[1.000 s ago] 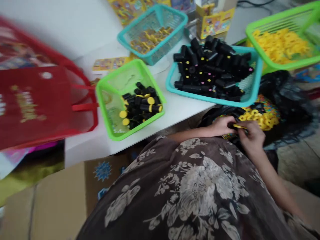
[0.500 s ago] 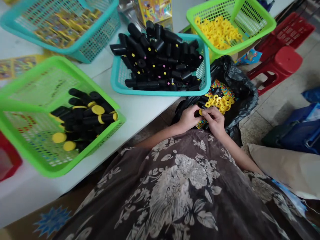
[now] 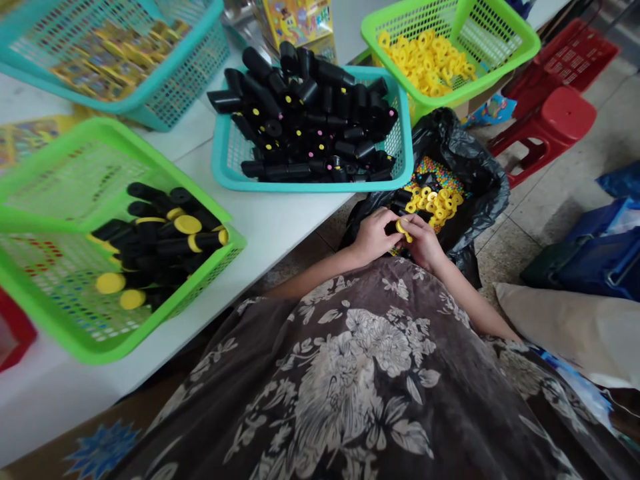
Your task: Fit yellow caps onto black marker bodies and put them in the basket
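In the lap area, over a black plastic bag, my two hands meet. My left hand is closed around a dark piece that looks like a black tube, mostly hidden by the fingers. My right hand pinches a small yellow ring-shaped cap close to the left fingertips. Whether cap and tube touch cannot be made out. Just beyond the hands, loose yellow rings lie in the bag, along with small multicoloured beads and some black pieces.
On the white table stand a turquoise basket of black tubes, a green basket of yellow-capped tubes, a green basket of yellow rings and a turquoise basket of yellow packets. A red stool is at the right.
The yellow piece between my hands shows a flat round face earlier and a ring with a tab now. My right fingers have shifted slightly. The whole view has drifted a little.
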